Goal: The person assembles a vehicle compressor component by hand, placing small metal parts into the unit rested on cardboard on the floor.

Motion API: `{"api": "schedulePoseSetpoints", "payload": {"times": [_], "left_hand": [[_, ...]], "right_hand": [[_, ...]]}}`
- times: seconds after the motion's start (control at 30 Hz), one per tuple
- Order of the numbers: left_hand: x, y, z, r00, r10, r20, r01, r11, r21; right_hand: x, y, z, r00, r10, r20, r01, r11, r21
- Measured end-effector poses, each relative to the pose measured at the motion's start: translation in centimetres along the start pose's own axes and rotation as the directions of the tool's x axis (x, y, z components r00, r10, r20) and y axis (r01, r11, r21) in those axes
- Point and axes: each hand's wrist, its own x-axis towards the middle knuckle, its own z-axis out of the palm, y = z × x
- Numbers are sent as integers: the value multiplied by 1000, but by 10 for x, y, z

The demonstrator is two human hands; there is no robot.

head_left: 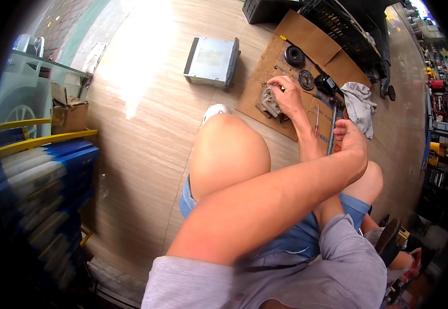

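My right hand (pixel 287 96) is at a grey metal casting (pixel 269 105) on a cardboard sheet (pixel 255 92), its thumb and fingers curled against the part's upper side. My left arm crosses over the right one. At the right, my left hand (pixel 349 135) has curled fingers beside a long metal bar (pixel 332 131); what they hold, if anything, is hidden. A thin screwdriver (pixel 317 121) lies between the two hands. Beyond the casting are a black ringed pulley (pixel 294 55) and a round dark disc (pixel 306 80).
A black tool (pixel 327 85) and a grey cloth (pixel 359 105) lie at the cardboard's right. A silver metal box (pixel 211 61) sits on the floor. Black crates (pixel 342 31) stand beyond, blue-and-white stacked goods (pixel 44 190) at left, crowded shelves (pixel 443 103) at right. Another person's arm (pixel 401 260) shows lower right.
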Motion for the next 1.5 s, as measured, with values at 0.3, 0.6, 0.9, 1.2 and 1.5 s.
{"api": "schedulePoseSetpoints", "payload": {"times": [0.3, 0.6, 0.9, 1.2, 1.5], "left_hand": [[-8, -1, -12, 1000, -10, 9, 10, 999, -37], [0, 1, -9, 997, 54, 57, -53, 999, -11], [0, -1, -5, 996, 87, 31, -87, 996, 4], [-5, -3, 2, 995, 85, 44, -83, 995, -52], [-5, 0, 1, 997, 78, 7, -77, 995, -68]], "right_hand": [[-5, 7, -2, 881, 471, 36, -286, 470, 835], [3, 1, 0, 991, 90, -100, -96, 994, -58], [1, -1, 2, 887, 450, 104, -312, 418, 853], [3, -6, -11, 936, 348, -44, -347, 937, 32], [-1, 0, 8, 899, 438, -1, -160, 331, 930]]}}
